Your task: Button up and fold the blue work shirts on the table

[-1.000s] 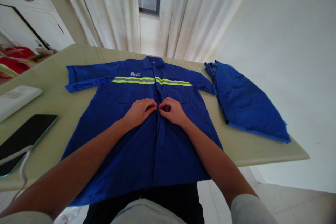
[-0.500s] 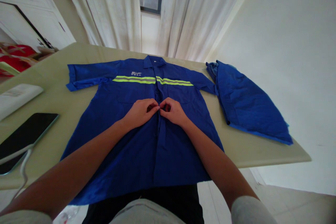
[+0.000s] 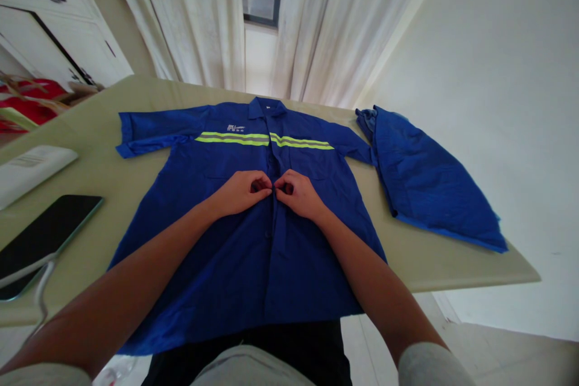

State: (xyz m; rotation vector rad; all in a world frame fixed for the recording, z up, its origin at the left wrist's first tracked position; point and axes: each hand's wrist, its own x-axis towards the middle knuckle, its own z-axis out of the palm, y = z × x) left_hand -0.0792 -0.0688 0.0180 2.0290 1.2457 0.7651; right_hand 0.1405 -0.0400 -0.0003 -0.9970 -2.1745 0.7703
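Note:
A blue work shirt [image 3: 235, 253] with a yellow-green reflective stripe [image 3: 265, 140] lies flat, front up, on the pale green table [image 3: 108, 187]. My left hand [image 3: 242, 191] and my right hand [image 3: 297, 193] meet at the shirt's front placket, mid-chest. Both are closed in a pinch on the placket edges, fingertips almost touching each other. What sits between the fingertips is too small to make out. The collar [image 3: 266, 107] points away from me and the hem hangs over the near table edge.
A second blue garment [image 3: 429, 181], folded, lies on the table's right end. At the left lie a dark tablet [image 3: 43, 235] with a white cable [image 3: 38, 289] and a white flat box [image 3: 31, 169]. White curtains and a cabinet stand behind.
Both hands stay pinched at the placket, having shifted only slightly. The view has drifted a little.

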